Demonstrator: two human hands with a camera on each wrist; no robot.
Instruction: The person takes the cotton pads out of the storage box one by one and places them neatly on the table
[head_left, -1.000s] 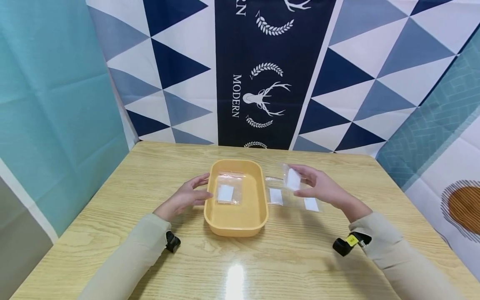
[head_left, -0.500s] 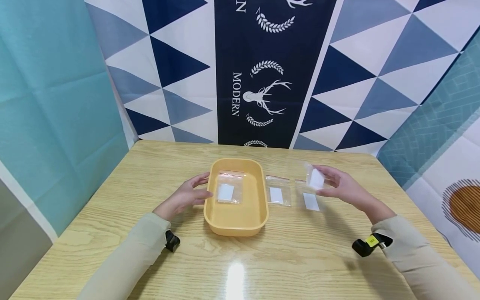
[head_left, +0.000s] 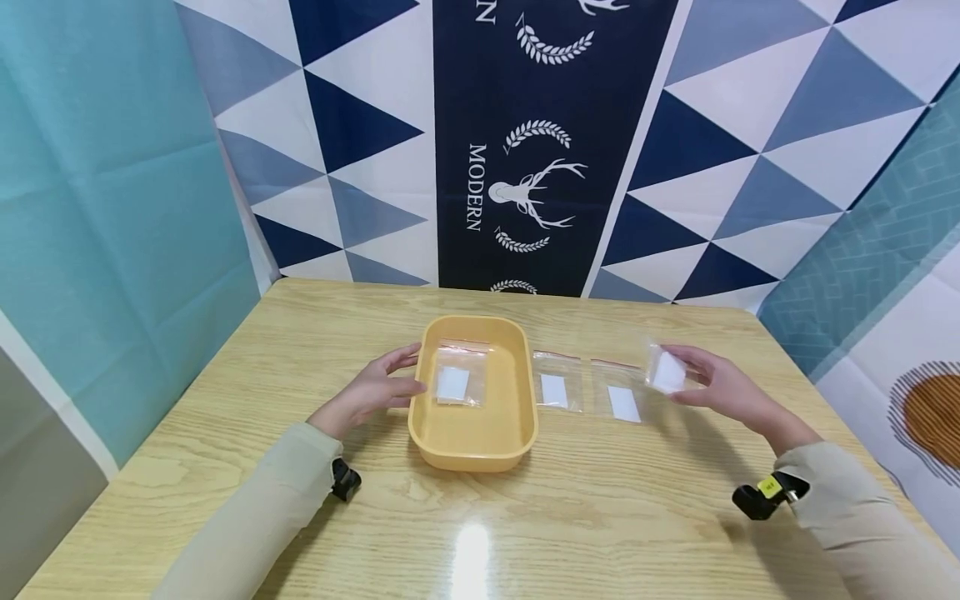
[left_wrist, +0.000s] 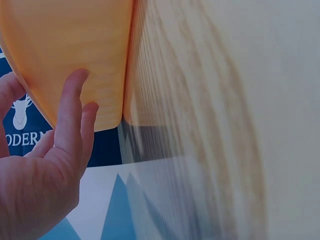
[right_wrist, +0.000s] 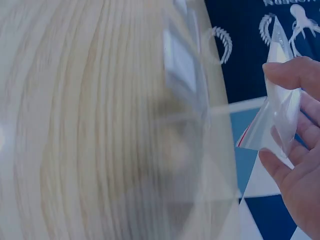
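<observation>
My right hand (head_left: 723, 387) pinches a small clear zip-lock bag (head_left: 666, 371) with a white piece inside, held to the right of the flat bags. In the right wrist view, the bag (right_wrist: 282, 105) is seen edge-on between thumb and fingers, its red seal strip showing. My left hand (head_left: 371, 390) rests against the left side of a yellow plastic basin (head_left: 472, 442). Its fingers lie loosely extended along the outer wall (left_wrist: 65, 45) in the left wrist view. Inside the basin lies another zip-lock bag (head_left: 457, 379) with a white piece.
Two more zip-lock bags, one next to the basin (head_left: 555, 387) and one farther right (head_left: 622, 400), lie flat in a row on the wooden table (head_left: 585, 517). A patterned cloth (head_left: 375, 192) hangs behind the table's far edge.
My right hand has carried its bag rightward, past the two bags on the table, which now show uncovered. The left hand and the basin have stayed in place.
</observation>
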